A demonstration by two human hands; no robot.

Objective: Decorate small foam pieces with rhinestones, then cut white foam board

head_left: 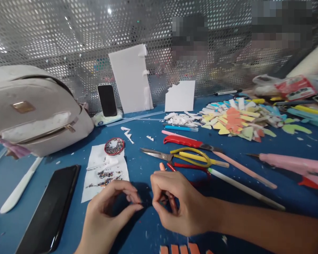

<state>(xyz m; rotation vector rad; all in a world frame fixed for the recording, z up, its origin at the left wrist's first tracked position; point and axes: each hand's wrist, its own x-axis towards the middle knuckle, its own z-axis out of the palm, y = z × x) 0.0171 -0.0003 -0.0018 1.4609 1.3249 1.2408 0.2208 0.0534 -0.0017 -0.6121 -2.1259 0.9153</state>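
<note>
Over the blue tabletop, my left hand (110,208) is closed in a pinch, thumb against fingertips. Close to its right, my right hand (181,203) is also closed, fingers curled and thumb pressed to the index finger. Whatever sits in either pinch is too small and blurred to make out. An orange stick end (162,166) shows just beyond my right knuckles; I cannot tell whether it is held. Beyond my left hand lies a white paper (91,169) with dark glittery bits and a red-rimmed round lid (114,146). Orange foam pieces (175,249) lie at the near edge.
Yellow-handled scissors (159,154), a red-handled cutter (182,141), glue sticks (246,188) and a pink glue gun (291,164) lie right. A black phone (50,211), white knife (21,187) and backpack (37,109) are left. Foam scraps (235,118) pile up behind.
</note>
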